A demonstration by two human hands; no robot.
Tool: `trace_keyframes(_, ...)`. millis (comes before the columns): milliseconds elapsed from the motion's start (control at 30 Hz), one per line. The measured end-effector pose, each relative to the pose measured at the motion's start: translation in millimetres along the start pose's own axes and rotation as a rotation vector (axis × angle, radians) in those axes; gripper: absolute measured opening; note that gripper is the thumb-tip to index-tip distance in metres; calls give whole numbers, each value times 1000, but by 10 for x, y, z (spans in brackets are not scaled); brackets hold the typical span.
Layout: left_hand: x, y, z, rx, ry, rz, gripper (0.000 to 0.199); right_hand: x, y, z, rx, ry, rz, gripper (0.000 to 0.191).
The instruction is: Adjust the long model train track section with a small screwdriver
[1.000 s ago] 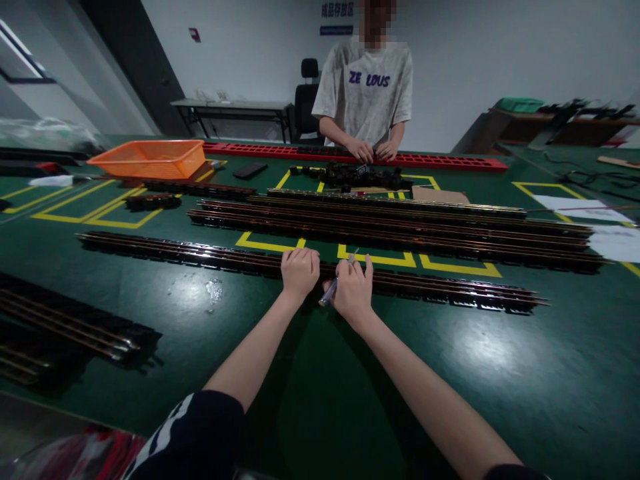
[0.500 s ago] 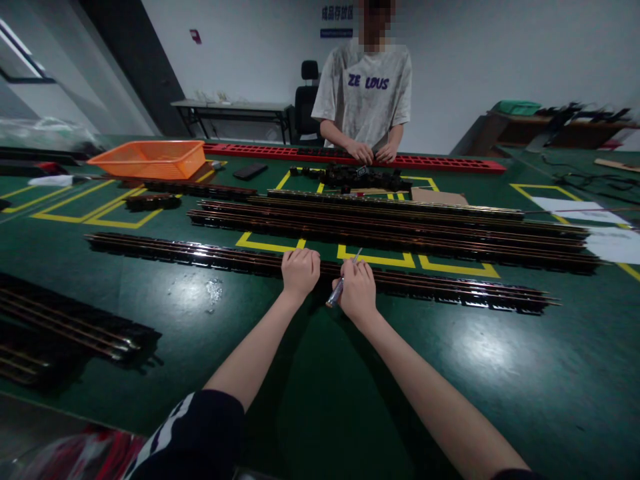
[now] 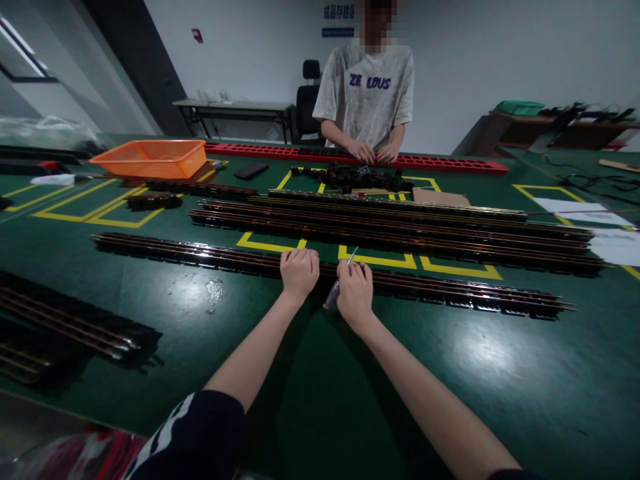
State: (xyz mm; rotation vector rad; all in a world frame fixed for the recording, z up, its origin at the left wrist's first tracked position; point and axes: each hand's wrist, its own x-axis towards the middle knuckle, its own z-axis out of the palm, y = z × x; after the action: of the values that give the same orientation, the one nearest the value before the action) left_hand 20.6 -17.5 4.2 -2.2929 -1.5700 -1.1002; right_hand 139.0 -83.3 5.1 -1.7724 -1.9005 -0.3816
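A long black strip with copper-coloured rods along it [image 3: 465, 290] lies crosswise in front of me. My left hand [image 3: 300, 272] is closed around its near middle, fingers curled over the far side. Just to the right, my right hand [image 3: 355, 287] is also closed at the strip, with a screwdriver [image 3: 331, 295] held in it. The screwdriver's clear handle points down toward me and its thin metal shaft sticks out beyond the knuckles. My fingertips and the part of the strip under both hands are hidden.
More rodded strips [image 3: 390, 223] lie beyond, and others [image 3: 65, 313] at the near left. An orange basket [image 3: 150, 160] stands at the back left. Across the green table, a co-worker [image 3: 367, 100] handles parts by a long red rack [image 3: 460, 162]. Papers [image 3: 617, 245] lie at right.
The strip has slid slightly to the right. My right hand and the screwdriver have shifted a little left; my left hand has hardly moved.
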Motion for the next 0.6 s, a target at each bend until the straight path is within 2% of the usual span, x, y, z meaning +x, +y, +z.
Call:
trace_keyframes(167, -5, 1, 8, -9, 23, 32, 41, -21, 62, 9, 26, 32, 59, 38)
trace_keyframes(367, -2, 4, 0, -12, 6, 30, 40, -38, 108, 5, 81, 1, -15, 19)
trace_keyframes(600, -1, -3, 15, 2, 15, 34, 39, -12, 71, 12, 43, -2, 31, 16)
